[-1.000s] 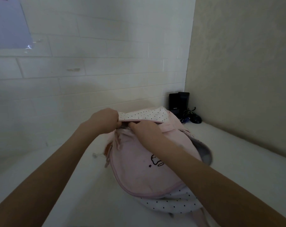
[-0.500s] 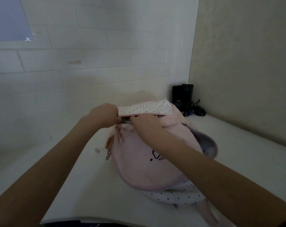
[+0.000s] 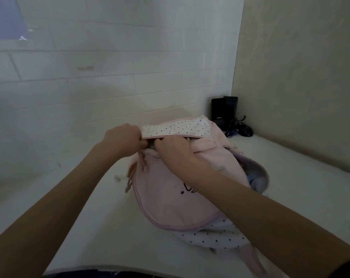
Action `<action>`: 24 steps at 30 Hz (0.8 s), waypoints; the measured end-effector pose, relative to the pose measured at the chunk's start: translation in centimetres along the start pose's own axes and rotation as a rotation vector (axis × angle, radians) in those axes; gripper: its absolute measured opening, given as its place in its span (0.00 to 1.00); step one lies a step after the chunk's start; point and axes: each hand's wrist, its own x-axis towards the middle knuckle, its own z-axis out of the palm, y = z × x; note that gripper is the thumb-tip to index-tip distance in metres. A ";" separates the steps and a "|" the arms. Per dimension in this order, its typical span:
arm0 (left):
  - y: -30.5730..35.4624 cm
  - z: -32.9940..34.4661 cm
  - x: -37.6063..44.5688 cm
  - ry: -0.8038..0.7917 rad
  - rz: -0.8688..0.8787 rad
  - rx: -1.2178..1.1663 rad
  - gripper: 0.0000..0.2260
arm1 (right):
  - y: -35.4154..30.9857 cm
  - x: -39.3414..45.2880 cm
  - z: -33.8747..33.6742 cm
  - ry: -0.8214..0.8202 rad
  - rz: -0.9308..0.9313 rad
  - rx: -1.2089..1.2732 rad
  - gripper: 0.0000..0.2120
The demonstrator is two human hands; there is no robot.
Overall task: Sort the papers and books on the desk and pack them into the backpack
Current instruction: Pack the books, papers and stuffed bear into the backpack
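White brick wall behind, pale worktop (image 3: 93, 221) in a corner. Left hand (image 3: 123, 139) clenched on the backpack (image 3: 170, 193) opening's left end; right hand (image 3: 175, 150) pinches its rim just beside. Opening runs left-right, away from both hands. No papers visible.

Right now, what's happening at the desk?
A person is working at the top opening of a pink fabric backpack with a white polka-dot lining that lies on the white desk. The left hand pinches the edge of the opening, and the right hand grips it just beside. No loose papers or books are visible on the desk. A pair of black speakers and a dark computer mouse sit in the far corner.
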 end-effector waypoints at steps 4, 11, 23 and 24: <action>0.4 1.8 -0.1 -0.160 -0.091 -0.376 0.21 | 1.3 -0.6 2.4 0.131 -0.107 -0.188 0.10; 0.7 2.6 0.2 -0.118 -0.176 -0.720 0.17 | 1.6 -0.3 2.4 0.189 -0.306 0.016 0.19; 0.8 0.2 -0.1 0.200 -0.135 -0.168 0.12 | 0.2 1.2 0.1 0.036 -0.059 0.072 0.10; 1.1 0.3 -0.3 0.216 -0.123 -0.095 0.12 | 0.1 1.4 -0.1 0.017 -0.040 0.059 0.09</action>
